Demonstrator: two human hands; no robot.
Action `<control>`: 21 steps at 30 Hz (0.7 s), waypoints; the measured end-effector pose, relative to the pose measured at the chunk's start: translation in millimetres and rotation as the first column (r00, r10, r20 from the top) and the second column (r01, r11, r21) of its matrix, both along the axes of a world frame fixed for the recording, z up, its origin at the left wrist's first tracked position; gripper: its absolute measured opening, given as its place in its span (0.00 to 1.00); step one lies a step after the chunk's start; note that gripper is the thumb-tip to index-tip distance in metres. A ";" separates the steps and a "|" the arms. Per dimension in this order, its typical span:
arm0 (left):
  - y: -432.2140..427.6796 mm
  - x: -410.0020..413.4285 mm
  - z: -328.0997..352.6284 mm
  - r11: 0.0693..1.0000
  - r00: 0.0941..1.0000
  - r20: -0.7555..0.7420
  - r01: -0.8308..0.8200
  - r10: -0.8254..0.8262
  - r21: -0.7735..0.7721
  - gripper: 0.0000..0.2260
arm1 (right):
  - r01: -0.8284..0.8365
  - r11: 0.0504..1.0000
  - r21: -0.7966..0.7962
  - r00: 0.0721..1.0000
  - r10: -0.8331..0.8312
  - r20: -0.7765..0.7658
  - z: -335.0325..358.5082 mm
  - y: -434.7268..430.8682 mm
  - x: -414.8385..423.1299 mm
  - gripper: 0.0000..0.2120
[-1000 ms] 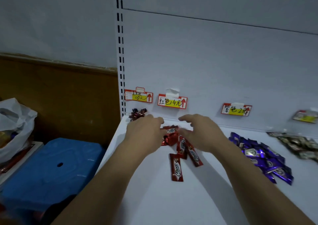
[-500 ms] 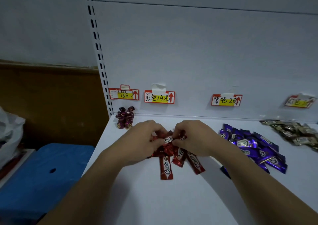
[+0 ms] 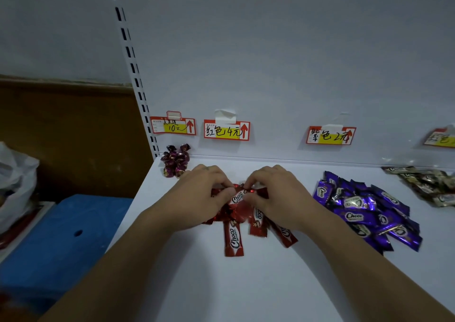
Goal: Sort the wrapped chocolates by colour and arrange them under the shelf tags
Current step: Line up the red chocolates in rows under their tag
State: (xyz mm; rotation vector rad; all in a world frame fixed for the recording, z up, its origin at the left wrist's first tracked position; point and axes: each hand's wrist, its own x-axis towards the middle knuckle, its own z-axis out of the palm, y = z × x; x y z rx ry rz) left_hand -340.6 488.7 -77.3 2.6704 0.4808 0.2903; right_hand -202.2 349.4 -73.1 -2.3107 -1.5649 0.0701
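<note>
On the white shelf [image 3: 246, 284] lies a heap of red Choco bars [image 3: 234, 240], below the red price tag [image 3: 226, 130]. My left hand [image 3: 199, 198] and my right hand [image 3: 275, 193] meet over the heap, and both pinch one red bar [image 3: 237, 196] between fingertips, one at each end. Other red bars stick out from under my palms. To the right a pile of purple Choco bars [image 3: 364, 210] sits below the purple tag [image 3: 330, 135]. Dark red twist-wrapped sweets [image 3: 175, 160] lie at the shelf's back left under the leftmost tag [image 3: 173, 125].
Gold-wrapped chocolates [image 3: 428, 183] lie at the far right under a partly visible tag [image 3: 440, 139]. Left of the shelf stand a blue plastic crate [image 3: 61, 235] and a white plastic bag [image 3: 14, 181]. The slotted shelf upright [image 3: 133, 70] rises at the back left.
Both hands have drawn back from the shelf's rear wall and closed together on one red bar over the heap. My view has shifted to the right.
</note>
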 end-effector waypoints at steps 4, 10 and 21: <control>-2.2 -3.1 1.2 0.998 1.000 -0.024 0.016 -0.017 -0.064 0.14 | -0.020 0.999 -0.027 0.998 0.018 -0.054 2.9 -1.8 -3.4 0.19; -4.4 -1.4 -1.3 0.989 0.999 0.046 -0.011 0.017 -0.146 0.04 | -0.017 0.999 0.033 0.995 0.020 -0.103 2.0 -1.6 -4.0 0.09; -3.9 1.6 -0.5 0.902 0.977 0.129 -0.101 0.170 -0.420 0.05 | 0.289 0.899 0.330 0.865 -0.098 -0.491 5.5 0.3 0.6 0.06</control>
